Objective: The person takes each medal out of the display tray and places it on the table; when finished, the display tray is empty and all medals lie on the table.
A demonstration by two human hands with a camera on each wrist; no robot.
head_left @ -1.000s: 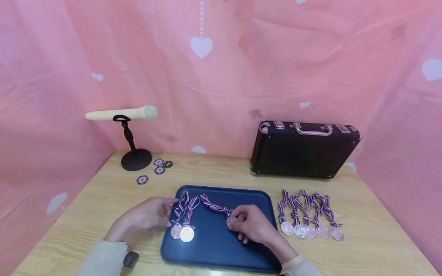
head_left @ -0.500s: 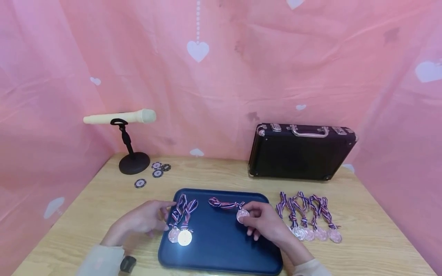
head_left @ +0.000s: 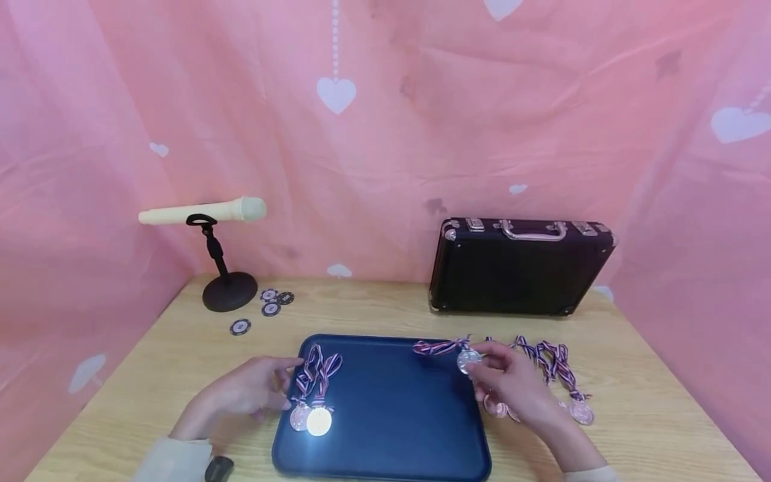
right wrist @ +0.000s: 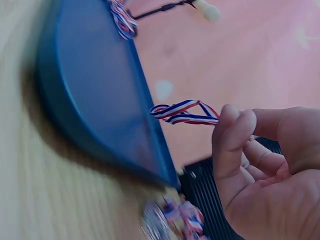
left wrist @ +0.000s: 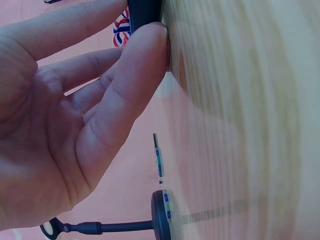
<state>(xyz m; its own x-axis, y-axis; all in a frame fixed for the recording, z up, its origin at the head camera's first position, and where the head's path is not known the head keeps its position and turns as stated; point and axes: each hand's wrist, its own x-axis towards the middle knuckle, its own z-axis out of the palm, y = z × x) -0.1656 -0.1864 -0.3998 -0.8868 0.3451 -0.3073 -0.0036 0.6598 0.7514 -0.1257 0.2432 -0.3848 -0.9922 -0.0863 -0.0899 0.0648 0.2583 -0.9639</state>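
Note:
In the head view my right hand (head_left: 512,378) pinches a silver-coloured medal (head_left: 468,361) between thumb and fingers, above the right rim of a dark blue tray (head_left: 397,408). Its striped ribbon (right wrist: 187,112) trails left from my fingertips. My left hand (head_left: 249,388) is at the tray's left rim, thumb and index finger spread along it and touching it. Inside the tray, near that rim, lie a pinkish medal (head_left: 300,418) and a shiny gold medal (head_left: 319,422) with ribbons. More medals lie right of the tray, partly hidden by my right hand; one medal (head_left: 581,412) shows fully.
A black briefcase (head_left: 521,268) stands at the back right. At the back left a cream microphone (head_left: 201,213) sits on a black stand (head_left: 230,291), near several poker chips (head_left: 271,308). A pink curtain (head_left: 385,134) encloses the wooden table (head_left: 337,311).
My right hand has lifted the medal from the tray and carried it right, to the right rim; its ribbon came away from the two left medals. My left hand has stayed at the rim.

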